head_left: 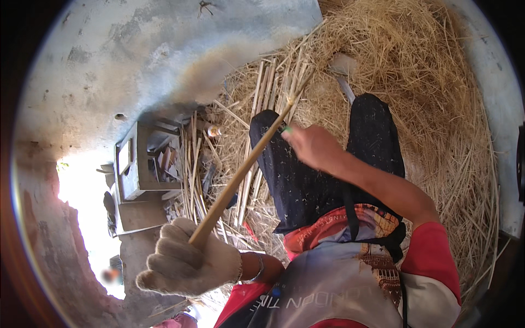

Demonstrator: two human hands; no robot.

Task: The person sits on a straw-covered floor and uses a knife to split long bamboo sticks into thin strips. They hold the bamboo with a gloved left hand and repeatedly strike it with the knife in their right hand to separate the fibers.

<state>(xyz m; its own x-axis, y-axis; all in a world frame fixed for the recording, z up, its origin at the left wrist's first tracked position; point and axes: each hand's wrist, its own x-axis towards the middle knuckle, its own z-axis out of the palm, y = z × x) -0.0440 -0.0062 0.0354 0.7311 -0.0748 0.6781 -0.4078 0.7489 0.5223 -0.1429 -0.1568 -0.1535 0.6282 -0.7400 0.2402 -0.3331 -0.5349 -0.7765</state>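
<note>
My left hand [188,261], in a pale work glove, is closed round the near end of a long, tan bamboo strip [240,170]. The strip slants up and away to the right across my left knee, and a node shows toward its far end. My bare right hand [314,146] is beside the strip above my lap, its fingers closed. Something small and green [286,131] shows at its fingertips, against or very near the strip; its kind is too small to tell. Under the strip's far part lie several split bamboo strips [265,87] on the floor.
Heaped straw-like shavings [399,49] cover the floor ahead and to the right. At left, a wooden cabinet [143,188] holds scraps, with thin strips [191,158] leaning beside it. A pale wall [164,49] runs along the far left; a bright opening [82,218] lies beyond.
</note>
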